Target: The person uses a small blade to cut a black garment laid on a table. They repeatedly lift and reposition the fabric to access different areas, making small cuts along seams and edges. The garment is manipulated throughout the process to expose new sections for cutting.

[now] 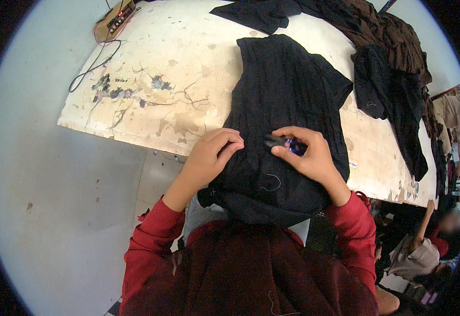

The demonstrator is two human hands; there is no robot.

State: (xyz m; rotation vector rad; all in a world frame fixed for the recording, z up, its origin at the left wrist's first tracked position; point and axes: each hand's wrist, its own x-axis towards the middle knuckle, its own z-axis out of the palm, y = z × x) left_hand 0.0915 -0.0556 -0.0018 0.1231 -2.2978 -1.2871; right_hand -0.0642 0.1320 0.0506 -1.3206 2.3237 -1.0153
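Note:
A black garment (288, 89) lies across the table's front edge and hangs down over my lap. My right hand (311, 152) is over the garment, its fingers closed round small thread snips (292, 145) with dark and blue parts; their dark end points left. To the left, my left hand (216, 152) is pinched at the garment's left side, thumb against fingertips. Whatever is between those fingertips is too small to make out. A loose pale thread (274, 183) curls on the black cloth below my hands.
Thread scraps and lint (116, 92) litter the stained pale table (182, 113). A brown box with a cable (115, 22) stands at the far left. More black cloth (393, 95) and brown cloth (393, 39) lie along the right side. Another person (417, 253) sits at the lower right.

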